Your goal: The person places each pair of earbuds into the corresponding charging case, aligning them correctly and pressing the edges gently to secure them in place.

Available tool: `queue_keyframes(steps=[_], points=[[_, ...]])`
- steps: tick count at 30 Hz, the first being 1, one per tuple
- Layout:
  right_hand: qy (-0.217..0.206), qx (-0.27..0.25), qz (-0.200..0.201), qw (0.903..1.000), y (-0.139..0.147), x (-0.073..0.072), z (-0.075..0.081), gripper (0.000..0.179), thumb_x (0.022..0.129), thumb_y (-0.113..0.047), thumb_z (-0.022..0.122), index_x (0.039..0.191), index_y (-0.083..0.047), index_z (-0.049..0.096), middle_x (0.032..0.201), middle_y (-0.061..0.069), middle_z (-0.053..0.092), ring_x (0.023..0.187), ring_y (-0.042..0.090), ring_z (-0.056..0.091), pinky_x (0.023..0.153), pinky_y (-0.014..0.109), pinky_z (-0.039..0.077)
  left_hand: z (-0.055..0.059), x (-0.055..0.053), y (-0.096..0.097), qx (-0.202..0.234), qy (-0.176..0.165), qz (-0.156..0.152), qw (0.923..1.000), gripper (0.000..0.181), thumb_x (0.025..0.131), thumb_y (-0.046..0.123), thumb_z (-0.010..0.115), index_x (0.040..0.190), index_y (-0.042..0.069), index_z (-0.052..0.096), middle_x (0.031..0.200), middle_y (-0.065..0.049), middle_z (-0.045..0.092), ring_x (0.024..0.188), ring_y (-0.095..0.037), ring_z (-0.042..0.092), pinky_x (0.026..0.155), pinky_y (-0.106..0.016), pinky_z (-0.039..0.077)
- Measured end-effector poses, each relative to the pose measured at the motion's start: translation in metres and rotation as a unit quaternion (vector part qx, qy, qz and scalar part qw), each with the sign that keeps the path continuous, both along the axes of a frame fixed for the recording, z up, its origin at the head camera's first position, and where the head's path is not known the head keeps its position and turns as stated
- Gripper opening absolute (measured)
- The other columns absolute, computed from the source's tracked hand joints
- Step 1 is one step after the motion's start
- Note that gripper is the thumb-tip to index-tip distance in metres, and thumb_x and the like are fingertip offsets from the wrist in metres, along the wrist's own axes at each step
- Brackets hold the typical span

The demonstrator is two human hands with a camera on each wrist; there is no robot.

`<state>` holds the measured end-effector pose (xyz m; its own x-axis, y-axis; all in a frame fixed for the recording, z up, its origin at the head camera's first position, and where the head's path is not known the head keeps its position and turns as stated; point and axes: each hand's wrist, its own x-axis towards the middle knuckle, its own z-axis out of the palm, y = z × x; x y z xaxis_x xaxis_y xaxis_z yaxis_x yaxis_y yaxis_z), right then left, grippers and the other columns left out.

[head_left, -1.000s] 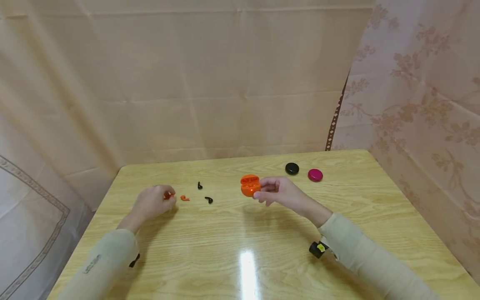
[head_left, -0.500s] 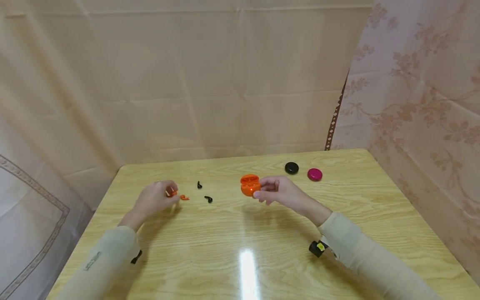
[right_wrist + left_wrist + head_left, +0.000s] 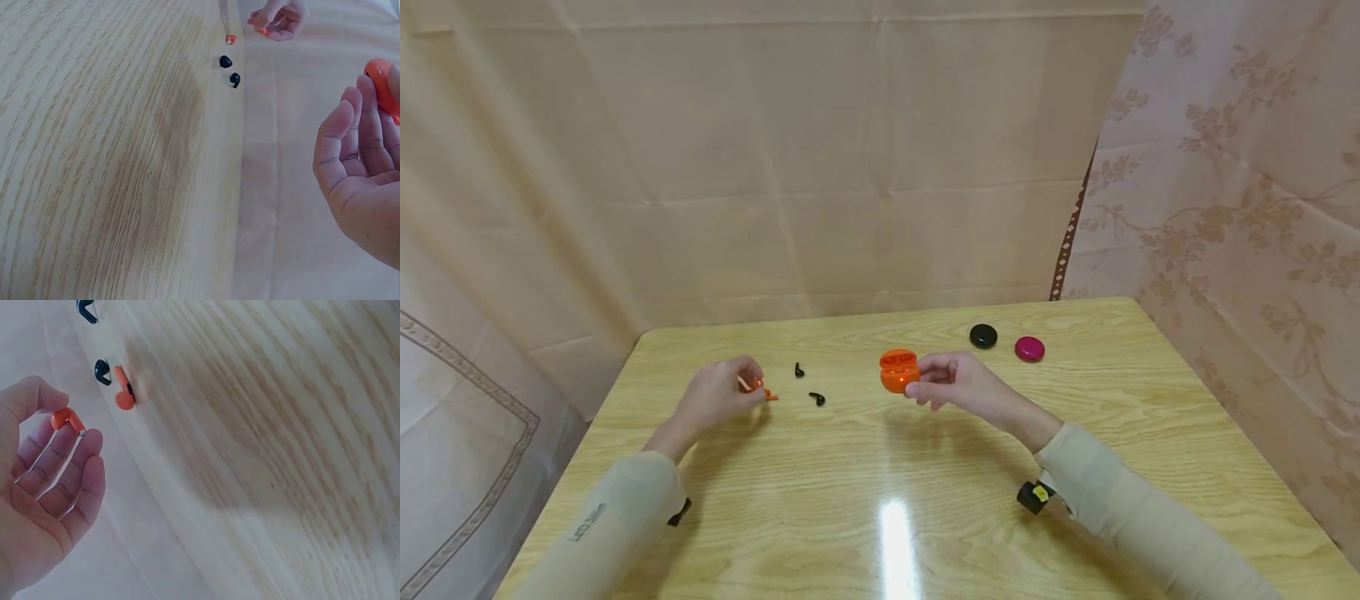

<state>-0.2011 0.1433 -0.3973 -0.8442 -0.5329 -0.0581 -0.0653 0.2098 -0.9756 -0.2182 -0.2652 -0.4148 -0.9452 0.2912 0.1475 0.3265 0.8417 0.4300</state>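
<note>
My left hand (image 3: pixel 717 395) pinches an orange earbud (image 3: pixel 67 417) between thumb and fingers, held above the table's left part. A second orange earbud (image 3: pixel 124 390) lies on the wood beneath it, partly covered by the fingers in the head view. Just to the right are two black earbuds (image 3: pixel 817 399), lying apart from each other. Near the middle of the table, my right hand (image 3: pixel 964 385) grips an orange charging case (image 3: pixel 899 372) by its right side. Its lid stands raised, and a small light glows on its front. In the right wrist view only part of the case shows.
At the back right of the wooden table (image 3: pixel 820 500) lie a round black case (image 3: pixel 983 336) and a round magenta case (image 3: pixel 1030 349), both with lids down. A beige curtain (image 3: pixel 850 167) hangs behind the far edge, and a flowered one (image 3: pixel 1262 208) at the right.
My left hand has moved slightly to the right with the orange earbud, over the one on the table. The right hand and the charging case have stayed almost still.
</note>
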Motion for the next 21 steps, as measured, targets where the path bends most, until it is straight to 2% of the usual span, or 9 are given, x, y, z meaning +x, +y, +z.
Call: queue_keyframes(steps=[9,16,21], points=[[-0.003,0.001,-0.004,1.0000,-0.002,0.001,0.000,0.040,0.095,-0.026,0.075,0.122,0.001,0.065,0.105,0.011,0.072,0.092,0.028,0.068,0.081,0.040,0.058,0.003,-0.001,0.010,0.022,-0.002,-0.013,0.9997,0.016,0.084,0.013,0.078,0.094,0.010,0.066,0.082,0.002,0.067,0.070,-0.013,0.064,0.065,-0.035,0.053],[-0.003,-0.006,-0.001,1.0000,-0.001,0.001,0.000,0.040,0.093,-0.028,0.076,0.121,-0.001,0.066,0.105,0.011,0.072,0.096,0.037,0.067,0.082,0.046,0.057,0.005,0.000,0.018,0.022,0.005,-0.025,0.9994,0.026,0.087,0.014,0.077,0.110,0.003,0.072,0.086,0.000,0.071,0.074,-0.015,0.065,0.069,-0.038,0.056],[-0.003,-0.009,0.003,1.0000,-0.001,0.001,0.000,0.040,0.094,-0.027,0.076,0.121,0.000,0.066,0.105,0.011,0.072,0.099,0.045,0.064,0.083,0.048,0.057,0.006,0.001,0.026,0.016,0.000,-0.036,0.9992,0.020,0.089,0.015,0.075,0.105,0.004,0.075,0.086,0.003,0.071,0.074,-0.012,0.064,0.069,-0.037,0.055]])
